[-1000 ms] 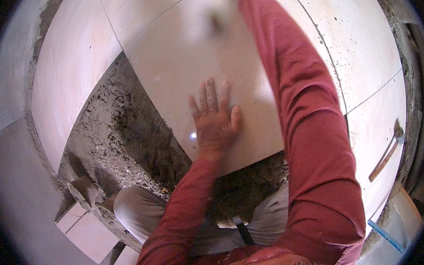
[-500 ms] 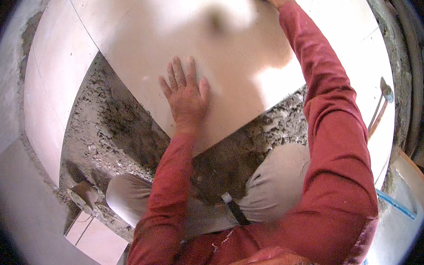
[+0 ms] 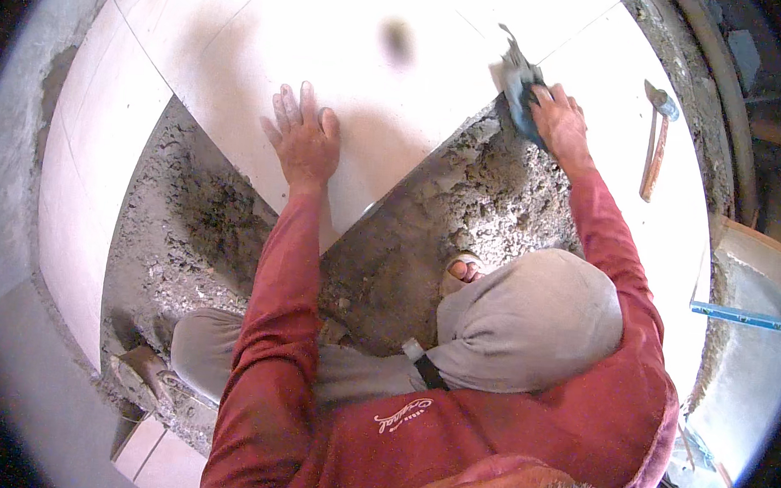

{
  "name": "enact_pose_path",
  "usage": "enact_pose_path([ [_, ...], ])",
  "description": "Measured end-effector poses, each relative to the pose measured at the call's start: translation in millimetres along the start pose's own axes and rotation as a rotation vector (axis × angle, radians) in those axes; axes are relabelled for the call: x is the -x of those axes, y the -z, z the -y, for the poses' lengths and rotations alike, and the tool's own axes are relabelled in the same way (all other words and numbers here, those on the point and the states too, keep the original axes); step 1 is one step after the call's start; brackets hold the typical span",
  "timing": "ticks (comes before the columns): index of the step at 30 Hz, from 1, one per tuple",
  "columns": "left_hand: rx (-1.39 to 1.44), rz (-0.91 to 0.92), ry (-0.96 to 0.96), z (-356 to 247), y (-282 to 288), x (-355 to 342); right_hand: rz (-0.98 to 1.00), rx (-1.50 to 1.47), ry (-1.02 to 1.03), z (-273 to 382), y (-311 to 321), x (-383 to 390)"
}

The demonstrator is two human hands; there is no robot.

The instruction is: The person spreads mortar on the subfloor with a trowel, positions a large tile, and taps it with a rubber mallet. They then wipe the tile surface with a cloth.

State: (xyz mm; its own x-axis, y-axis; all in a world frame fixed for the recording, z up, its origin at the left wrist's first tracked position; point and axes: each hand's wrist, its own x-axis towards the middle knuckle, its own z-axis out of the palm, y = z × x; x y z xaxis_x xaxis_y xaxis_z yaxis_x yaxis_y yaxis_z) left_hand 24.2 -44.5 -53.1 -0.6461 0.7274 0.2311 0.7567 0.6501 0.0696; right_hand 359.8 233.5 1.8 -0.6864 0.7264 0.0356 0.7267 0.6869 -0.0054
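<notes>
My left hand (image 3: 303, 140) lies open, fingers spread, on a large pale floor tile (image 3: 259, 48). My right hand (image 3: 560, 125) is closed on a crumpled grey-blue cloth (image 3: 523, 96) at that tile's upper right edge, beside exposed rough mortar (image 3: 388, 289). The mortar surrounds the tile's lower corner, under and around my bent legs (image 3: 529, 315). Further right, a hammer (image 3: 654, 148) with a wooden handle rests on a pale tile.
Laid tiles (image 3: 80, 207) run along the left, beside a grey wall (image 3: 14, 185). At the right are a rough edge (image 3: 704, 93), a wooden board (image 3: 748, 243) and a long blue strip (image 3: 739, 317). Small tile pieces (image 3: 150, 453) lie at the lower left.
My right hand has come down and right from the top edge with the cloth, to the tile's edge. The view has shifted; my left hand appears higher and further left, still spread flat.
</notes>
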Motion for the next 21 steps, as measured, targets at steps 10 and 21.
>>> enact_pose_path([
  [10, 0.021, -0.031, -0.019, 1, -3, 1, -0.494, -0.745, -0.63, -188, 68, 46],
  [21, 0.038, 0.063, -0.021, -6, 12, -6, -0.671, -0.161, -0.263, -35, -75, -231],
])
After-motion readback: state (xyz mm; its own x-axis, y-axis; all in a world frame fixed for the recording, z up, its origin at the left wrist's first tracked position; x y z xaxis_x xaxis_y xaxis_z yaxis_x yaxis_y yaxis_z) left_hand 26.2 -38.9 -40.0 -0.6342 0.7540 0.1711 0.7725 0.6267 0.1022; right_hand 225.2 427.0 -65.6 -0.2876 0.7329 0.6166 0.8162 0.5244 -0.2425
